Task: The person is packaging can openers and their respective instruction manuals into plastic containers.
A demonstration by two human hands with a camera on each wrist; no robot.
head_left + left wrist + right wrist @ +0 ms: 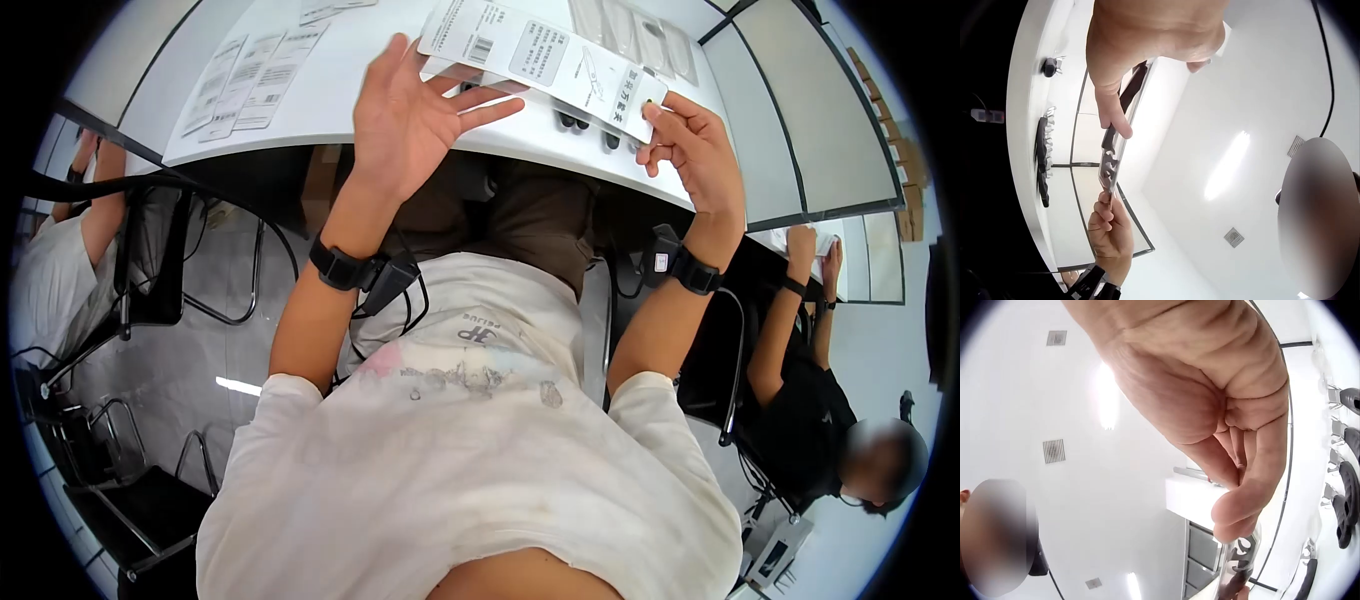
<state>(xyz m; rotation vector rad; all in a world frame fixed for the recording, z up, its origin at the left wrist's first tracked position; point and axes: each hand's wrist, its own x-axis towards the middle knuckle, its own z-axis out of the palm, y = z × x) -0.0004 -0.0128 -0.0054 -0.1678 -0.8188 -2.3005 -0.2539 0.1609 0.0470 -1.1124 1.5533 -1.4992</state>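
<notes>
Long, flat package (540,60) of printed white card and clear plastic, its right end pinched between the right hand's (700,160) thumb and fingers. The left hand (410,130), fingers straight and apart, touches its other end, above the smooth white desk (340,100).

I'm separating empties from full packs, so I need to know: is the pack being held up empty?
No, a dark tool shows inside the clear plastic of the pack.
</notes>
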